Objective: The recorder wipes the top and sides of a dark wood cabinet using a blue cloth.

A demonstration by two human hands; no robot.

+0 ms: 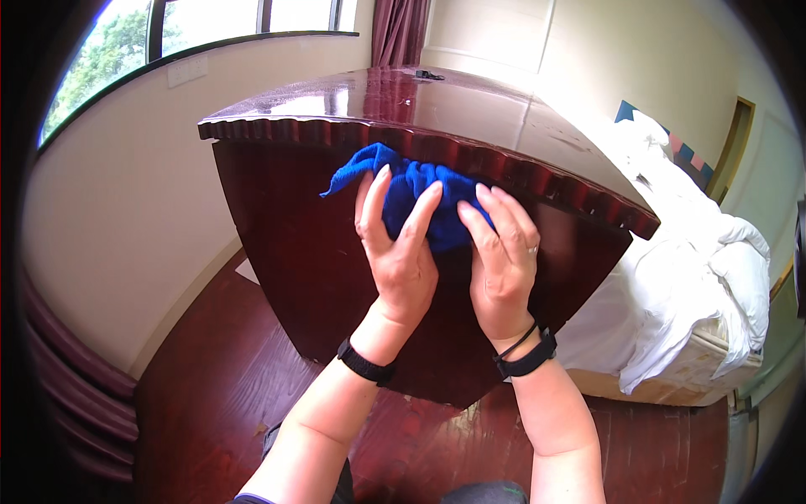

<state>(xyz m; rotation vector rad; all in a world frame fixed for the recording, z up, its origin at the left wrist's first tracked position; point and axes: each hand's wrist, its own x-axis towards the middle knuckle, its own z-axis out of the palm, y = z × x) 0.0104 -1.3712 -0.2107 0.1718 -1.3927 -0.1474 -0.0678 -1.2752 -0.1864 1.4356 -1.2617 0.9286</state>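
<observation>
A bunched blue cloth [419, 189] lies against the side panel of a dark red wooden cabinet [302, 227], just under the scalloped edge of its top. My left hand [400, 252] presses on the cloth's left half, fingers spread over it. One corner of the cloth sticks out to the left past those fingers. On the right half, my right hand [504, 252] has its fingertips on the fabric, with a ring on one finger. Both wrists wear black bands. The hands hide the lower part of the cloth.
A small black object [429, 75] rests at the far end of the glossy cabinet top [478, 120]. To the right stands a bed with rumpled white bedding [680, 277]. A wall with a window [214, 19] runs along the left, and a purple curtain [82, 384] hangs at lower left.
</observation>
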